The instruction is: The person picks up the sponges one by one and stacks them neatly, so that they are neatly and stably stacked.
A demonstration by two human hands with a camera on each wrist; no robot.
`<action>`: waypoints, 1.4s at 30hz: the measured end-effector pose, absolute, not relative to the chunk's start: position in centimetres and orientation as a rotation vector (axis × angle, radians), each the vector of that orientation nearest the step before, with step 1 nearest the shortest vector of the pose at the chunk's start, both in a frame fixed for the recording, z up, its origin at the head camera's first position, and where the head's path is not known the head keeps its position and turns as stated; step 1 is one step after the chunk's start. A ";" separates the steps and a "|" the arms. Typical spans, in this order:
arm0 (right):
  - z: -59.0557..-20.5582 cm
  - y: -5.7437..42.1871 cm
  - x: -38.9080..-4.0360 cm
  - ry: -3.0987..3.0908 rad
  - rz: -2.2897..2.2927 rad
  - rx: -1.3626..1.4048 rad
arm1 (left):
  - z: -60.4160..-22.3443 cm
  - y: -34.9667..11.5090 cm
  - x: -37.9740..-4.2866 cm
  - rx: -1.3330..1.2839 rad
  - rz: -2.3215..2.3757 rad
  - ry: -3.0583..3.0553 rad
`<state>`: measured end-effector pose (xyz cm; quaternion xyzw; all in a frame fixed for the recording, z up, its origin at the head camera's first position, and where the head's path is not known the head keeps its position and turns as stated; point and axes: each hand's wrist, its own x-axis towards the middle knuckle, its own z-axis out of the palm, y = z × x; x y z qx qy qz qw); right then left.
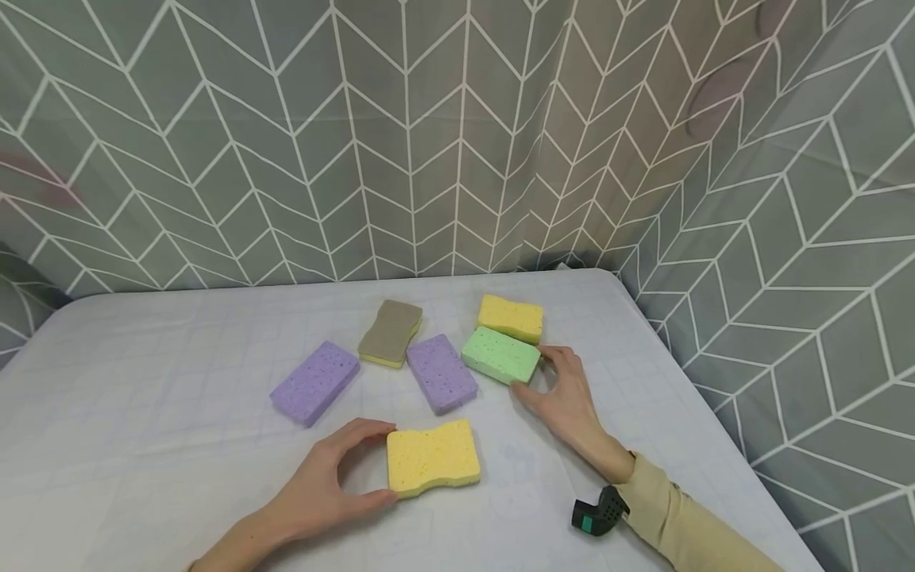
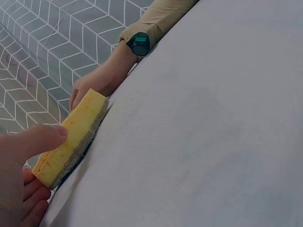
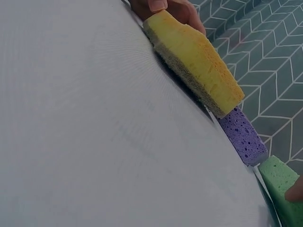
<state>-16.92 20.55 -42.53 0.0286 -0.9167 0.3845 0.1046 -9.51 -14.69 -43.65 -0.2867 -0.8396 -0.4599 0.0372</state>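
Observation:
My left hand (image 1: 311, 491) grips the left end of a wavy yellow sponge (image 1: 433, 456) at the front, thumb and fingers on opposite edges. A grey scouring layer (image 2: 81, 150) shows under this sponge in the left wrist view. Farther back on the right, my right hand (image 1: 569, 405) pinches the right end of a green sponge (image 1: 500, 354) between thumb and fingers. Just behind the green sponge lies another yellow sponge (image 1: 511, 317). A purple sponge (image 1: 442, 373) sits to the left of the green one. In the right wrist view, only the thumb (image 3: 296, 190) of my right hand shows.
Farther left lie a second purple sponge (image 1: 315, 384) and a sponge with its grey scouring side up (image 1: 390, 332). All rest on a white-covered table (image 1: 143, 445). Patterned curtains (image 1: 400, 143) hang behind it and along the right. A black wrist device (image 1: 600, 511) is by the right sleeve.

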 end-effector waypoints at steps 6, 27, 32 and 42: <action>-42.6 20.6 -17.0 -2.647 1.135 0.104 | -43.7 -14.7 -9.6 -0.895 -1.419 -2.552; -42.6 20.5 -16.6 -2.549 1.143 0.150 | -44.0 -14.6 -9.4 -0.871 -1.413 -2.556; -42.7 20.4 -16.5 -2.511 1.121 0.179 | -43.8 -14.5 -9.3 -0.858 -1.384 -2.577; -42.9 20.4 -16.3 -2.478 1.111 0.217 | -43.9 -14.6 -9.4 -0.892 -1.351 -2.560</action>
